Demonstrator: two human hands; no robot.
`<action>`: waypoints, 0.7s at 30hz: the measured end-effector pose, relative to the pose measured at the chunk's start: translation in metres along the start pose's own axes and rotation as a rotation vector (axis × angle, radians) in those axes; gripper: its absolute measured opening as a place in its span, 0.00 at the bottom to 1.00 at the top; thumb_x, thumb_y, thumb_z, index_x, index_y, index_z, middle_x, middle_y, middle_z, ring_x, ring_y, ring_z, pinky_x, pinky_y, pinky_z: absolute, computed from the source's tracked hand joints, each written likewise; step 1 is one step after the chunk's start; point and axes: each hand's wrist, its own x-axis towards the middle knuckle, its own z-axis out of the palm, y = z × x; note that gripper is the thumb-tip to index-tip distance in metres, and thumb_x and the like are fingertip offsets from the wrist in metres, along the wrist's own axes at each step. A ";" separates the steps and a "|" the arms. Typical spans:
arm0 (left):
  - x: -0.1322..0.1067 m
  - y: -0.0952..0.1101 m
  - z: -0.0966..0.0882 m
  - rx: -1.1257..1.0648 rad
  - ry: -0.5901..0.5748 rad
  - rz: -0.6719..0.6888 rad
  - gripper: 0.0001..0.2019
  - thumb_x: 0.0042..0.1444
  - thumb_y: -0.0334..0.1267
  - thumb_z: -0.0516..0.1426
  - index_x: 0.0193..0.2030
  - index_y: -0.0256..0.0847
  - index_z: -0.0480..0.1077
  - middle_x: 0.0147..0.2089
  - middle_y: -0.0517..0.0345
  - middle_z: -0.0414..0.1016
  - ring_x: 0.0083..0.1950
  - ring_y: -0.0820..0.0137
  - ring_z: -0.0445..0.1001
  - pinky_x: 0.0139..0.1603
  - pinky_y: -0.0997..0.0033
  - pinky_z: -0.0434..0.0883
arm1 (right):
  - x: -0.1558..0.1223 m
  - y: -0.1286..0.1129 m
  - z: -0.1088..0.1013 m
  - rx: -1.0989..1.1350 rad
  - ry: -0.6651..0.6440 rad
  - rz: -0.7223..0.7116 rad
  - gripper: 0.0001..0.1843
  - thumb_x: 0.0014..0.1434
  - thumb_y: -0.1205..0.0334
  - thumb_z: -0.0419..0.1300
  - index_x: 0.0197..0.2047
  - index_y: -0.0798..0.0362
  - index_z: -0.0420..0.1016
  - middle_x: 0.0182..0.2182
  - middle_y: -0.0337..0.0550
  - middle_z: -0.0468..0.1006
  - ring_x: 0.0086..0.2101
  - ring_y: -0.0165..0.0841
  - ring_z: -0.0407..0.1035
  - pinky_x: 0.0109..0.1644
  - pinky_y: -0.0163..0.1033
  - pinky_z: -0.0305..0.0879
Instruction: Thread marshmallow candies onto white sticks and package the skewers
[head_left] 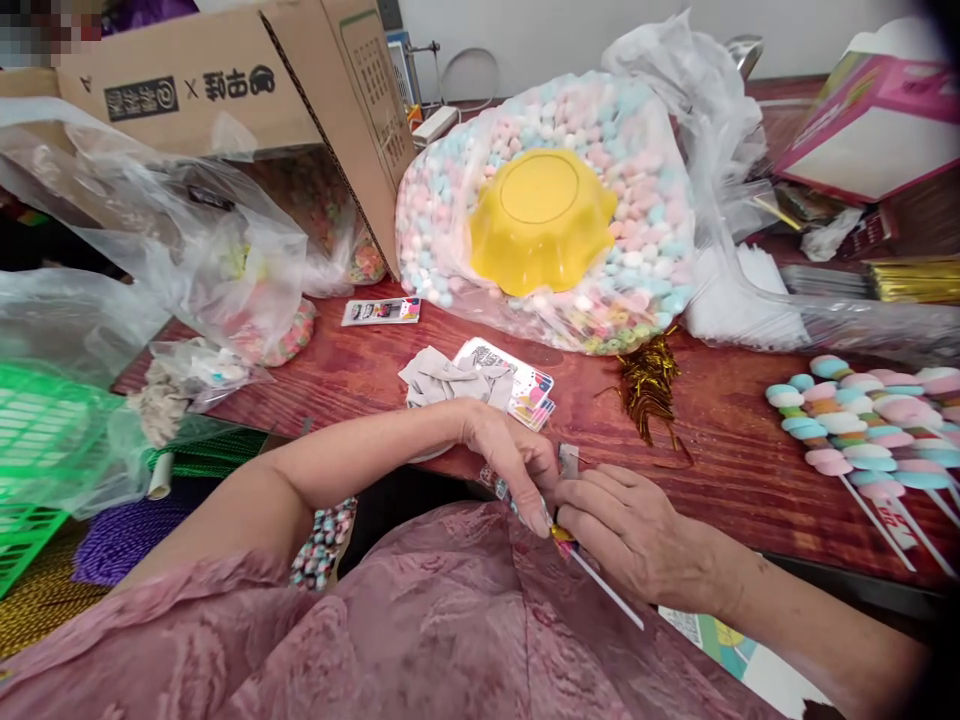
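Wrapping seems to be the step in hand, at the near edge of the desk [720, 420], over the lap. The left hand [517, 465] bends down at the wrist, its fingers pinching the wrapped top of a candy stick [607, 592]. The right hand [634, 525] lies knuckles up, fingers clenched round the neck, where something yellow, perhaps a tie, shows. Closing it calls for a firm pinch and a twist. Gold ties [649, 388] lie near.
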 end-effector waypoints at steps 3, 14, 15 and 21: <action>-0.019 0.025 -0.008 0.297 0.124 -0.028 0.09 0.39 0.42 0.71 0.24 0.40 0.79 0.24 0.60 0.78 0.28 0.66 0.76 0.28 0.72 0.71 | 0.006 -0.004 -0.008 -0.028 -0.045 0.003 0.15 0.65 0.74 0.45 0.36 0.54 0.71 0.36 0.48 0.77 0.35 0.35 0.69 0.45 0.43 0.64; -0.023 0.043 0.092 1.734 0.764 0.271 0.14 0.63 0.28 0.48 0.37 0.39 0.75 0.43 0.47 0.75 0.44 0.61 0.69 0.43 0.58 0.68 | 0.018 0.040 -0.001 0.583 0.162 0.890 0.13 0.61 0.60 0.52 0.24 0.51 0.58 0.19 0.34 0.61 0.21 0.26 0.54 0.24 0.33 0.51; -0.017 0.029 0.087 1.699 0.720 0.217 0.11 0.62 0.28 0.51 0.37 0.38 0.74 0.43 0.48 0.75 0.46 0.60 0.69 0.43 0.58 0.69 | 0.022 0.040 0.000 0.730 0.222 0.972 0.15 0.60 0.57 0.55 0.24 0.51 0.58 0.19 0.33 0.60 0.21 0.25 0.53 0.24 0.33 0.50; 0.001 -0.022 0.029 0.669 1.160 0.485 0.13 0.63 0.32 0.50 0.48 0.39 0.74 0.48 0.51 0.77 0.51 0.65 0.74 0.56 0.61 0.70 | 0.040 -0.003 0.017 1.634 0.321 1.095 0.21 0.51 0.46 0.65 0.27 0.52 0.61 0.17 0.27 0.54 0.16 0.20 0.41 0.19 0.30 0.39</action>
